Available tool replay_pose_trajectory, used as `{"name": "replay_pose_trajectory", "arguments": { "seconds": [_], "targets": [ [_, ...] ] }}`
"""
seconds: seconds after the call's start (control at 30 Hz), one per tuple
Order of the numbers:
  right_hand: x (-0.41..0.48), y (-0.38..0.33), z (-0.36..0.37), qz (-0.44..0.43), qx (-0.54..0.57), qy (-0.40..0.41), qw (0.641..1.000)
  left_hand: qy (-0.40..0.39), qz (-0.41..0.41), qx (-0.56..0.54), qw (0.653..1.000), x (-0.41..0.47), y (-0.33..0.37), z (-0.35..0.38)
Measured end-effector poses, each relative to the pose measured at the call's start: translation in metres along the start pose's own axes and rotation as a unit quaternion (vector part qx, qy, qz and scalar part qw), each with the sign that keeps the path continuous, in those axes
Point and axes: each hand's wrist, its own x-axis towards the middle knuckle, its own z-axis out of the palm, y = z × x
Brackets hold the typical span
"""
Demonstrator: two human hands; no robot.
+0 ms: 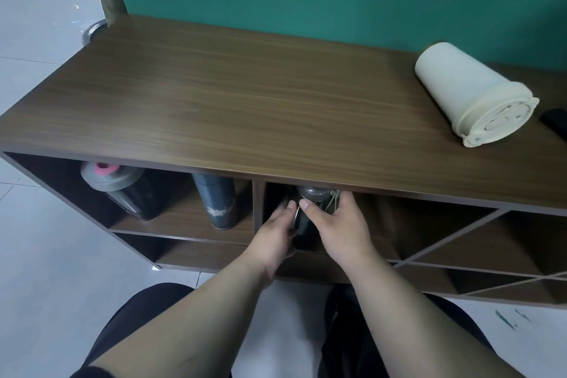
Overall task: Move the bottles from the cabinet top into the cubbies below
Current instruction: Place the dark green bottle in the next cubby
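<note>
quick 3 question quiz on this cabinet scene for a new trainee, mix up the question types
1. True or false: the cream bottle on the cabinet top stands upright.
2. Multiple choice: how many bottles are in the left cubby? A) none B) one C) two D) three
3. Short answer: what are the left hand and right hand doing?

Key
1. False. It lies on its side, lid toward the camera.
2. C. The pink-capped shaker and the dark blue bottle.
3. Both grip the dark bottle at the mouth of the middle cubby.
</note>
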Motion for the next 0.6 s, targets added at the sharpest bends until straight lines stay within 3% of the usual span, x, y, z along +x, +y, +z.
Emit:
{"name": "replay_pose_trajectory", "arguments": {
  "seconds": [0.6],
  "targets": [
    [-0.008,-0.003,-0.005,0.035,-0.031,-0.035,0.998,0.019,0.009,0.026,0.999,-0.01,0.005,-0.004]
  ]
}}
